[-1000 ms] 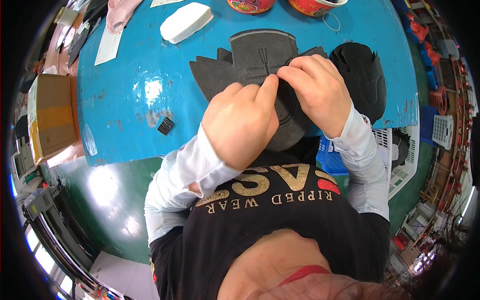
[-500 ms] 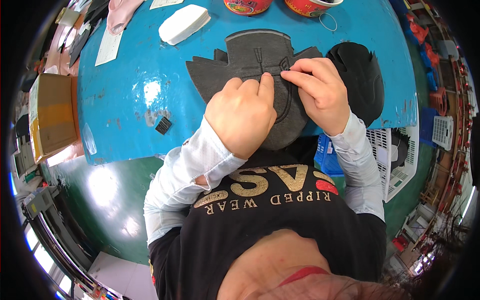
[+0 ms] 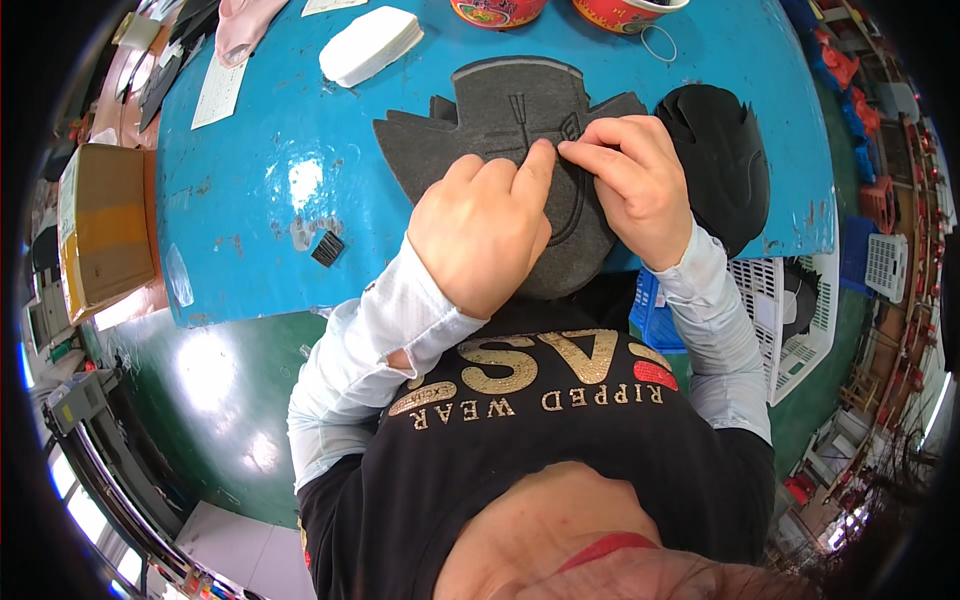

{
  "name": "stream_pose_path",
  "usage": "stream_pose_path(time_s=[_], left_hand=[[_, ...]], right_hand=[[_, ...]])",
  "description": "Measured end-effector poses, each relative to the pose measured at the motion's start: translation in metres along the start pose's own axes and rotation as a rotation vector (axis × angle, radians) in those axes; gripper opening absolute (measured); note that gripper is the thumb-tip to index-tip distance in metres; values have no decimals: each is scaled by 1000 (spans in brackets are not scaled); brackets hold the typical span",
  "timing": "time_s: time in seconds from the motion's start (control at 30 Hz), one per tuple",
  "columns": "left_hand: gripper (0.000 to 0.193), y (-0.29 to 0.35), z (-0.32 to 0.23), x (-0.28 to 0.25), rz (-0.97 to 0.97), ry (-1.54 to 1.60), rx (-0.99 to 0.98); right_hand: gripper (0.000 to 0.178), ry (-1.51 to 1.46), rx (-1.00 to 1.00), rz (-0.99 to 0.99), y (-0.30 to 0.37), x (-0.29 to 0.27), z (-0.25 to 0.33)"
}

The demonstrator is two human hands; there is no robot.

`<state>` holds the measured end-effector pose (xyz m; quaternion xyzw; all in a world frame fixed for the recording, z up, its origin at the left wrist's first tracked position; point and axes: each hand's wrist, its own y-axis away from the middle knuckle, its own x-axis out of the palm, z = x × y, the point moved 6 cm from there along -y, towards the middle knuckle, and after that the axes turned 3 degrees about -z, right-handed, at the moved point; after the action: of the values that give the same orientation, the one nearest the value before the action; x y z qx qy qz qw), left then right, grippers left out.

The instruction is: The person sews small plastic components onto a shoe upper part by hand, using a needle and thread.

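A dark grey, soft-looking panel [image 3: 485, 105] with pointed side flaps and raised or grooved lines lies on the blue table [image 3: 240, 200] in front of me. My left hand [image 3: 480, 230] rests on its lower part, with the index fingertip pressed to the lines near the middle. The other left fingers are curled under, and what they may hold is hidden. Just to the right, my right hand [image 3: 645, 190] pinches thumb and index finger together at the same lines. Whatever sits in that pinch is too small to make out. A dark curved line runs down the panel below the fingertips.
Black cut pieces [image 3: 715, 165] lie stacked to the right. A white pad [image 3: 370, 47], two red bowls [image 3: 628, 14] and a small black ribbed piece [image 3: 327, 248] are on the table. A cardboard box [image 3: 105, 230] stands left, white baskets [image 3: 805, 335] below right.
My left index fingertip has shifted slightly up and right, closer to the right fingertips. The right hand has moved a little left. The panel has barely moved.
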<state>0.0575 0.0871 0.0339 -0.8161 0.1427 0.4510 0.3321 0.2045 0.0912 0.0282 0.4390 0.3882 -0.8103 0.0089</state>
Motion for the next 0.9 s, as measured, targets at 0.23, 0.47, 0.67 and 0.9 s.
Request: stream_pose_path(time_s=[0.23, 0.47, 0.67, 0.9], left_hand=[[38, -1, 1, 0, 44, -40, -21], [16, 36, 12, -4, -155, 937, -355], [17, 36, 9, -13, -376, 855, -129], [23, 33, 5, -17, -364, 838, 53]], right_hand=[[33, 126, -21, 0, 2, -2, 5], [16, -772, 517, -50, 20, -3, 36], [18, -1159, 725, 7, 25, 8, 42], [18, -1263, 859, 107, 33, 9, 42]])
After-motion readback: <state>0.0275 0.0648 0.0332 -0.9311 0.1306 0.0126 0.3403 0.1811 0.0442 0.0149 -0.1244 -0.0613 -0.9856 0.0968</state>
